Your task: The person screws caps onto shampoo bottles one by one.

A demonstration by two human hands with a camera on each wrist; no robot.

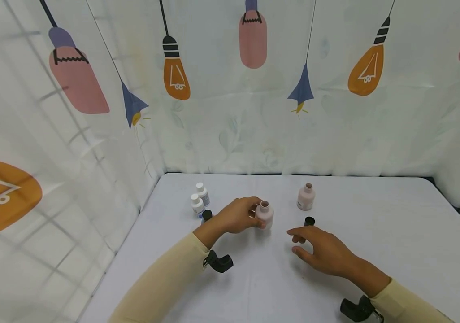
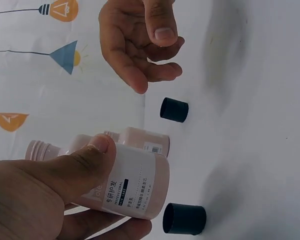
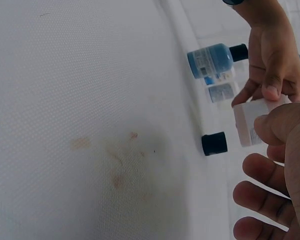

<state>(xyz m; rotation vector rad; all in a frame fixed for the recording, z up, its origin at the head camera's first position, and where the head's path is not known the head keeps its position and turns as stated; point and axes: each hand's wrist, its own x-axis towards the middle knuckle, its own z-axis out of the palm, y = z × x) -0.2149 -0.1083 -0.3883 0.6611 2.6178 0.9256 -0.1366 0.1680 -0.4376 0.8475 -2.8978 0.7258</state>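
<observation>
My left hand (image 1: pixel 234 216) grips a pale pink hair-care bottle (image 1: pixel 266 216), its neck uncapped, thumb across the label in the left wrist view. The bottle (image 2: pixel 140 182) is seen close over the white table. To the right, my right hand (image 1: pixel 327 251) hovers with fingers loosely spread and nothing in them. Just beyond its fingertips stands a black cap (image 1: pixel 309 221). A second black cap (image 2: pixel 184 219) shows below the held bottle in the left wrist view; in the head view it is hidden. Farther back stands another uncapped pink bottle (image 1: pixel 305 198).
Two small white-capped bottles, one behind (image 1: pixel 202 194) and one in front (image 1: pixel 197 205), stand at the back left. Beside them is a blue bottle (image 3: pixel 210 60) with a black cap, partly hidden by the left wrist in the head view. A patterned curtain (image 1: pixel 230 130) borders the table (image 1: pixel 375 224).
</observation>
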